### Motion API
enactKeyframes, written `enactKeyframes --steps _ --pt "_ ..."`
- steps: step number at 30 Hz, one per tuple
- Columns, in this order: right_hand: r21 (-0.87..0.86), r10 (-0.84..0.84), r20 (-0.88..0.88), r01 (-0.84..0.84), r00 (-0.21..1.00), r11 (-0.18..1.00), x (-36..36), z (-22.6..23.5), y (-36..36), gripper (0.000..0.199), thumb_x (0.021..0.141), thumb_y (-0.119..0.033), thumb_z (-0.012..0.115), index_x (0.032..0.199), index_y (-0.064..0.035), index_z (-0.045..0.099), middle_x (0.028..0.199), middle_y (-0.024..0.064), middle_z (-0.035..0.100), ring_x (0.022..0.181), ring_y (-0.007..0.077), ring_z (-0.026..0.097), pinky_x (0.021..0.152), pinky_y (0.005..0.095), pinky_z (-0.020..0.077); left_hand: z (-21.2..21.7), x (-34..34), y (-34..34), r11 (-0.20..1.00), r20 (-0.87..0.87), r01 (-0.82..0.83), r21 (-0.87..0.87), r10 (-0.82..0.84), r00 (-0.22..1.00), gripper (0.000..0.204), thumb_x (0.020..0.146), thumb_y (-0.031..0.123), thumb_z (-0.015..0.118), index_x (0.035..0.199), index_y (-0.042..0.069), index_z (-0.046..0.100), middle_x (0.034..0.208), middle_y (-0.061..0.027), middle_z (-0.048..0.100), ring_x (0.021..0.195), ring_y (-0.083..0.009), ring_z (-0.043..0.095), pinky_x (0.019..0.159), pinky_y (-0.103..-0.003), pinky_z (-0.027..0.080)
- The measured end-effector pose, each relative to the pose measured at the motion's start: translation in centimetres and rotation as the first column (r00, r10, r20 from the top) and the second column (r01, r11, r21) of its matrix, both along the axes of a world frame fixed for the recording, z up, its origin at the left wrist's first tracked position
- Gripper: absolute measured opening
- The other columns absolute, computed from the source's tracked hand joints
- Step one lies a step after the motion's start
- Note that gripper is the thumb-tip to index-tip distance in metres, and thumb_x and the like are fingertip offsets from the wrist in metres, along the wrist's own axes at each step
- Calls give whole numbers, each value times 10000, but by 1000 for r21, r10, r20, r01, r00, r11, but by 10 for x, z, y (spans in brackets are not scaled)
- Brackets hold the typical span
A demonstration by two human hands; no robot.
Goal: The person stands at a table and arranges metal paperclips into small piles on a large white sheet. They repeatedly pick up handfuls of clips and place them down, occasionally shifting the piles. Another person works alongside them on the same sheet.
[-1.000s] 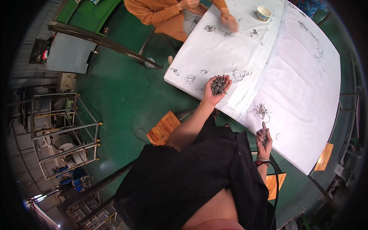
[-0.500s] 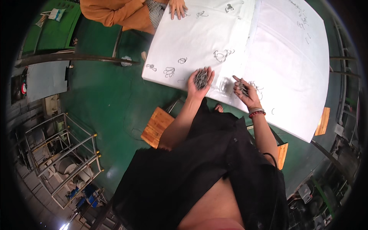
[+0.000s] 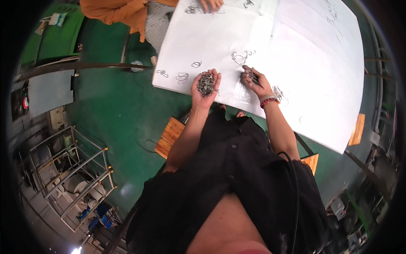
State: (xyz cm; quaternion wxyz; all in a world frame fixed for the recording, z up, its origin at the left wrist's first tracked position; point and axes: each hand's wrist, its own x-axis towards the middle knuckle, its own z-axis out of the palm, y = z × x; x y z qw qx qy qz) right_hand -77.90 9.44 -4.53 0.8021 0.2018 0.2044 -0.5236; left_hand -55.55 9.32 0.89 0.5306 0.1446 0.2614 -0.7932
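My left hand (image 3: pixel 202 100) is palm up and cupped at the near edge of the white table (image 3: pixel 315 80). A heap of small curved grey metal pieces (image 3: pixel 206 86) fills its palm. To the right, my right hand (image 3: pixel 263 88) is above the tabletop with its fingers curled round a smaller bunch of metal pieces (image 3: pixel 253 77). A loose pile of similar pieces (image 3: pixel 278 94) lies by my right wrist. Beyond the hands is a looser cluster of curved wire pieces (image 3: pixel 242 57). Small groups of them (image 3: pixel 182 78) also lie left of my left hand.
Another person's hand (image 3: pixel 211 4) rests on the table's far left, by more metal pieces (image 3: pixel 193 8). Wooden stools (image 3: pixel 170 136) stand at the near side. A metal frame rack (image 3: pixel 72 178) is on the green floor at lower left.
Both my hands have shifted left, each with metal pieces in it. My right hand has also moved farther over the table, away from the loose pile. The other person's hand has moved right.
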Motion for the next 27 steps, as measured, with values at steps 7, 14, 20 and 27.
enactKeyframes --steps 7,14,20,27 --pt "-38 33 -139 -39 990 999 2 7 -1 343 914 -127 366 1199 64 349 819 111 445 701 175 414 560 253 385 5 -5 -18 998 -38 -41 -51 39 999 124 778 85 506 743 -11 576 876 -150 600 993 -288 526 965 -442 364" --pt "-5 45 -82 -45 996 999 -4 -9 9 361 905 -120 394 1213 59 338 828 110 460 725 187 431 560 249 380 14 -3 -21 996 -62 -70 -57 66 996 146 807 86 470 752 -11 564 852 -143 601 984 -276 533 955 -440 379" --pt "35 26 -20 -25 999 999 -4 -5 14 357 900 -107 402 1208 63 346 821 108 458 712 185 436 556 247 376 21 -4 -19 998 -6 -60 -26 60 998 141 808 79 464 749 -12 555 852 -142 599 977 -272 535 957 -435 378" --pt "-17 30 -112 -32 993 999 -1 10 14 352 903 -123 402 1199 64 373 823 106 474 713 188 447 552 251 393 20 -4 -16 996 13 -65 -69 66 998 137 806 74 464 753 -14 554 853 -138 602 976 -270 538 944 -439 387"
